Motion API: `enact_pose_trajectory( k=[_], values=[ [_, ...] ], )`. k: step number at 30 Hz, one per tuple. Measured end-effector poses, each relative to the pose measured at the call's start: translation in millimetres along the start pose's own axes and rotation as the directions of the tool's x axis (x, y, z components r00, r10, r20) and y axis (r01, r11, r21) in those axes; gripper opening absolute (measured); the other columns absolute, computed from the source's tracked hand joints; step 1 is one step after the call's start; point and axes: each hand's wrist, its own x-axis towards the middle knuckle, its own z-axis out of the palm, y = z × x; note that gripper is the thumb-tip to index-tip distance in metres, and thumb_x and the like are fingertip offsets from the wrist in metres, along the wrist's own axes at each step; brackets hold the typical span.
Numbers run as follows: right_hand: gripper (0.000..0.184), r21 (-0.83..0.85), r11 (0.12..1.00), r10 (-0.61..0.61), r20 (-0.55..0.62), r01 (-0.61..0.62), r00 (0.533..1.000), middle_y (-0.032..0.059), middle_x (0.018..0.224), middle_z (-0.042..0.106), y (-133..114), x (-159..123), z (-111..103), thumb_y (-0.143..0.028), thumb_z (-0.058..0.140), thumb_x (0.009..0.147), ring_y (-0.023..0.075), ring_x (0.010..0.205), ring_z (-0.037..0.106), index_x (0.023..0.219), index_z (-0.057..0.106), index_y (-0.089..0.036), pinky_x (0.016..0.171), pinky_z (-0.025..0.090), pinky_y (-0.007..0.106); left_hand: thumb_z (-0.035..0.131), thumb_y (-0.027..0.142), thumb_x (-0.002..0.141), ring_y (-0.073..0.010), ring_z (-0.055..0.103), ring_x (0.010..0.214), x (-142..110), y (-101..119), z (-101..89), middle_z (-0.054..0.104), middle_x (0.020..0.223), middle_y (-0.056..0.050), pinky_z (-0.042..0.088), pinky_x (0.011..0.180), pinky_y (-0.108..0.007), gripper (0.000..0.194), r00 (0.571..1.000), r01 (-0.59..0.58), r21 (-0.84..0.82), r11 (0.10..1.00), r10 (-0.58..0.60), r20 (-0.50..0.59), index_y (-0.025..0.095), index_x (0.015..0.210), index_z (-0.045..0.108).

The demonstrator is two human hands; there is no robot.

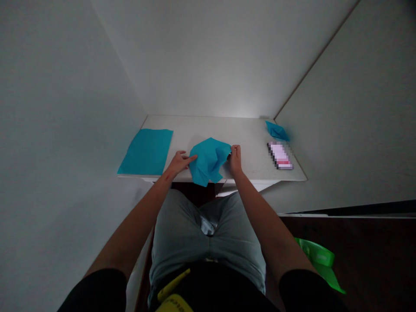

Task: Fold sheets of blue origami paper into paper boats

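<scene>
A creased blue sheet of paper (209, 160) is between my hands at the table's front edge, its lower part hanging past the edge. My left hand (178, 163) has its thumb over the sheet's left edge, pinching it; the other fingers are partly hidden. At the opposite side, my right hand (235, 159) is closed with curled fingers on the right edge of the same paper. Flat at the table's left end lies smooth blue paper (147, 151). A folded blue paper piece (277, 131) sits at the far right corner.
The narrow white table (253, 169) is bounded by walls at the back and both sides. A phone (281, 156) with a blurred screen lies at its right end. On the dark floor at lower right is a bright green plastic object (316, 255).
</scene>
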Motion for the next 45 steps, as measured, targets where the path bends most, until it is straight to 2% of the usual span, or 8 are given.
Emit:
enact_pose_trajectory(
  k=[11,17,23,30,33,38,42,45],
  values=[
    [0.065,0.010,0.997,0.081,0.104,-0.083,0.991,0.0050,0.106,0.074,-13,-18,13,-0.085,0.068,0.083,0.0254,0.101,0.071,0.113,0.058,-0.028,0.088,0.062,0.041,0.084,0.065,0.083,-0.0187,0.070,0.082,-6,-19,9.0,0.076,0.094,-0.006,0.057,0.068,-0.028,0.051,0.981,-0.192,-0.274,0.942,0.190,-0.036,0.020,0.101,0.070],
    [0.057,-0.351,0.936,0.128,0.312,-0.011,0.942,0.0086,0.124,0.081,-21,-59,9,-0.052,0.081,0.080,0.0317,0.117,0.075,0.128,0.070,-0.024,0.105,0.061,0.052,0.075,0.079,0.088,-0.0205,0.072,0.082,-13,-24,24.4,0.077,0.091,-0.004,0.058,0.071,-0.029,0.064,0.970,-0.244,-0.356,0.902,0.225,-0.094,0.023,0.117,0.067],
    [0.055,-0.221,0.965,0.215,0.371,-0.139,0.903,0.0104,0.126,0.084,-38,-79,-19,-0.069,0.077,0.084,0.0364,0.119,0.078,0.116,0.081,-0.024,0.110,0.061,0.056,0.068,0.076,0.096,-0.0223,0.074,0.095,-17,-13,28.2,0.079,0.106,-0.008,0.060,0.083,-0.031,0.059,0.957,-0.290,-0.378,0.879,0.257,-0.136,0.022,0.120,0.066],
    [0.066,-0.290,0.951,0.169,0.199,-0.107,0.965,0.0116,0.124,0.085,-60,-64,-64,-0.078,0.077,0.081,0.0384,0.116,0.078,0.118,0.079,-0.023,0.107,0.062,0.057,0.069,0.048,0.103,-0.0179,0.068,0.084,-2,7,-3.4,0.076,0.099,-0.003,0.055,0.079,-0.027,0.032,0.931,-0.330,-0.122,0.936,0.301,-0.204,0.023,0.123,0.066],
    [0.061,-0.327,0.938,0.209,0.270,-0.115,0.940,0.0078,0.101,0.086,-64,-57,-78,-0.076,0.078,0.080,0.0300,0.085,0.079,0.113,0.077,-0.025,0.080,0.067,0.046,0.066,0.037,0.105,-0.0202,0.071,0.096,7,13,-17.9,0.076,0.111,-0.006,0.056,0.094,-0.032,0.021,0.895,-0.385,0.067,0.920,0.390,-0.216,0.022,0.120,0.066],
    [0.042,-0.498,0.862,0.234,0.224,-0.095,0.946,0.0019,0.076,0.075,-56,-41,-81,-0.064,0.066,0.089,0.0204,0.054,0.063,0.104,0.071,-0.025,0.047,0.047,0.032,0.066,0.030,0.102,-0.0347,0.063,0.138,4,22,-9.8,0.064,0.147,-0.023,0.048,0.120,-0.050,0.045,0.824,-0.337,0.487,0.806,0.503,-0.261,0.015,0.143,0.058],
    [0.020,-0.721,0.690,0.101,0.188,0.067,0.977,0.0040,0.078,0.074,-51,-24,-84,-0.044,0.065,0.093,0.0242,0.071,0.068,0.093,0.071,-0.025,0.066,0.052,0.035,0.059,0.041,0.106,-0.0387,0.039,0.163,-15,13,29.2,0.050,0.170,-0.022,0.030,0.136,-0.057,0.056,0.773,-0.490,0.697,0.523,0.630,0.071,0.016,0.155,0.056],
    [0.025,-0.862,0.487,-0.036,0.139,0.139,0.990,0.0086,0.093,0.078,-58,-15,-90,-0.037,0.068,0.093,0.0302,0.089,0.072,0.113,0.073,-0.023,0.083,0.053,0.042,0.053,0.051,0.108,-0.0408,0.032,0.169,-23,-5,55.5,0.045,0.176,-0.022,0.025,0.139,-0.060,0.064,0.810,-0.509,0.740,0.439,0.535,0.240,0.013,0.160,0.057]
  ],
)
